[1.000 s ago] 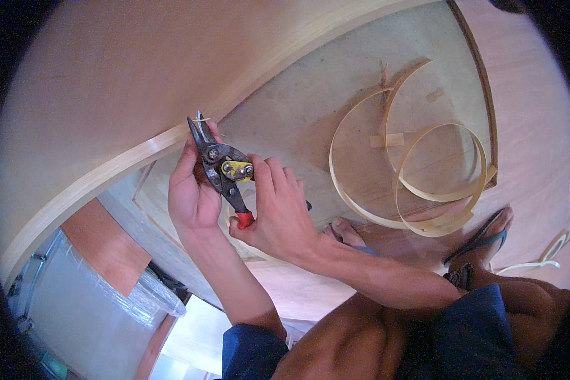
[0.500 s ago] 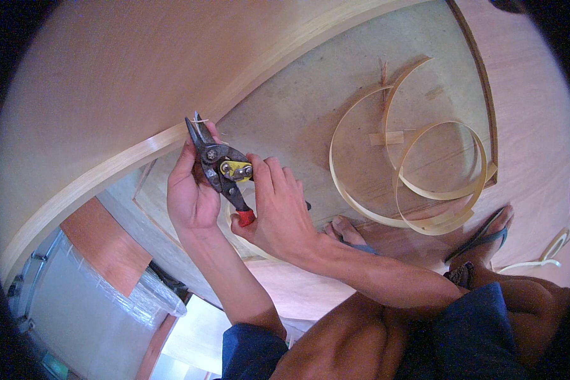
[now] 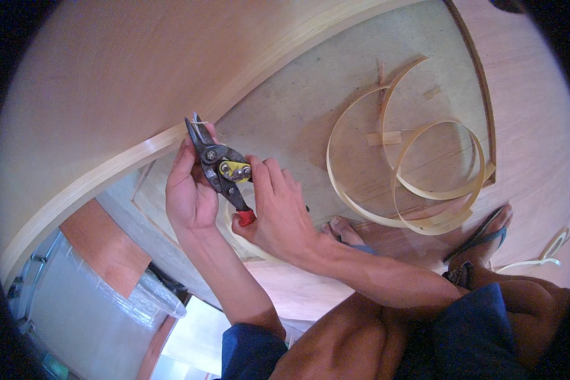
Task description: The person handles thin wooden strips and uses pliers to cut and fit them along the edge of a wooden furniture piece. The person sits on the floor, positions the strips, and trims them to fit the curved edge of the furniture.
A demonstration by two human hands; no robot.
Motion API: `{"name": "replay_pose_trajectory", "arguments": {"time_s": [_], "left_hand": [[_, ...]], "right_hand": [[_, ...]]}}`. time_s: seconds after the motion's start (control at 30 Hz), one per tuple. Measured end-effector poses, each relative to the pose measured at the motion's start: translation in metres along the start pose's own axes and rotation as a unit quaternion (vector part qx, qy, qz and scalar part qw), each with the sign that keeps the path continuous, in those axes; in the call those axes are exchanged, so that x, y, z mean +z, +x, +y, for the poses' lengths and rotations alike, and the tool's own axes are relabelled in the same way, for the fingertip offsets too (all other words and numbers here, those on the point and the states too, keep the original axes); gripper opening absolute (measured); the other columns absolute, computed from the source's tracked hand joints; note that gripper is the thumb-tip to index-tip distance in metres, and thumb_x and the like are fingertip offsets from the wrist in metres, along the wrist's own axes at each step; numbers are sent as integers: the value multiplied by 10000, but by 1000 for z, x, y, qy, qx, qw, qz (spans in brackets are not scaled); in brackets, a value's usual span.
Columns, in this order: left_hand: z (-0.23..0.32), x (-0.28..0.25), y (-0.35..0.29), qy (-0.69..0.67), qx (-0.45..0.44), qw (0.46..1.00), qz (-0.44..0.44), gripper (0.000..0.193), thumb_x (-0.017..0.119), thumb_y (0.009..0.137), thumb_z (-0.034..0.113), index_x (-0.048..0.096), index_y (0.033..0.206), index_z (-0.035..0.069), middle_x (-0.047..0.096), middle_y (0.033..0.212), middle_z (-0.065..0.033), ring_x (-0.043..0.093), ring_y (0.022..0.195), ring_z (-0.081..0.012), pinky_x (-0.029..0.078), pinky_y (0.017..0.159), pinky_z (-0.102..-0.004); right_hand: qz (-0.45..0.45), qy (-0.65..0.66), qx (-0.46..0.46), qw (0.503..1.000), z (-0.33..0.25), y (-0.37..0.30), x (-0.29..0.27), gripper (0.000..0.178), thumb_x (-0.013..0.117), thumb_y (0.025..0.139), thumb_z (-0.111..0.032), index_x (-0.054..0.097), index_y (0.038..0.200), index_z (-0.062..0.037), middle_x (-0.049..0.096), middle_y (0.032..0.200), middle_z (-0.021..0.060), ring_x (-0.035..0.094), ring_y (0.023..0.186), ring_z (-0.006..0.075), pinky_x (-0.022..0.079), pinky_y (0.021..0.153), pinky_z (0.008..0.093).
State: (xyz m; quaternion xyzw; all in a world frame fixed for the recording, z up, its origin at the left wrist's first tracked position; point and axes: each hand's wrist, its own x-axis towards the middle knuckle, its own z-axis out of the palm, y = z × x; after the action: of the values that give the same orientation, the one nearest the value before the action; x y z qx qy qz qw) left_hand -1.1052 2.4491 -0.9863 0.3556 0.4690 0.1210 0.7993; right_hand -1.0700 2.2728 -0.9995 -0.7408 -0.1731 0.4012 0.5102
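My right hand (image 3: 278, 212) grips a pair of metal snips (image 3: 218, 166) with a yellow latch and red handle tips. The blades point up and left at the pale edge-banding strip (image 3: 107, 174) glued along the rim of a large curved wooden panel (image 3: 120, 82). My left hand (image 3: 189, 190) is cupped beside the blades, its fingers up by the end of the strip. A thin sliver of strip sticks out at the blade tips. A loop of the same pale strip curls beneath my right hand.
Loose coils of pale strip (image 3: 418, 171) lie on the brown board floor (image 3: 297, 107) to the right. My feet in sandals (image 3: 481, 237) rest below them. A plastic-wrapped object (image 3: 88, 297) stands at lower left beside an orange board (image 3: 104, 253).
Both hands and the snips have shifted slightly left and up along the panel's edge; the grip is unchanged.
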Motion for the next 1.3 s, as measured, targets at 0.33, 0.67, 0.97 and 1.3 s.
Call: {"name": "replay_pose_trajectory", "arguments": {"time_s": [0.33,0.67,0.97,1.3], "left_hand": [[0,-1,2,-17,-4,1000,-12,341,574,1083,126,587,1372,-55,676,1309,-213,674,1193,-247,561,1065,-360],[0,1,1,-37,-6,999,-3,340,564,1084,106,565,1373,-73,649,1334,-233,658,1221,-259,548,1087,-377],[3,3,2,-24,-14,999,15,313,581,1076,103,573,1342,-62,661,1309,-215,660,1203,-262,533,1072,-388],[-25,22,6,176,126,961,174,228,770,978,156,722,1131,-6,725,1051,-70,687,1023,-156,510,900,-283]], "right_hand": [[-2,35,-2,999,4,-1,4,841,803,728,-107,408,1442,94,518,1170,258,595,1042,452,507,905,511],[2,58,-3,998,5,-2,6,738,763,760,-46,428,1406,74,520,1140,269,600,1016,480,519,878,518],[0,133,10,991,11,-3,10,659,782,784,4,463,1360,46,538,1097,249,610,979,469,528,820,489],[43,128,95,986,15,-9,3,809,955,635,-333,457,1155,37,505,967,153,523,834,257,487,722,403]]}}
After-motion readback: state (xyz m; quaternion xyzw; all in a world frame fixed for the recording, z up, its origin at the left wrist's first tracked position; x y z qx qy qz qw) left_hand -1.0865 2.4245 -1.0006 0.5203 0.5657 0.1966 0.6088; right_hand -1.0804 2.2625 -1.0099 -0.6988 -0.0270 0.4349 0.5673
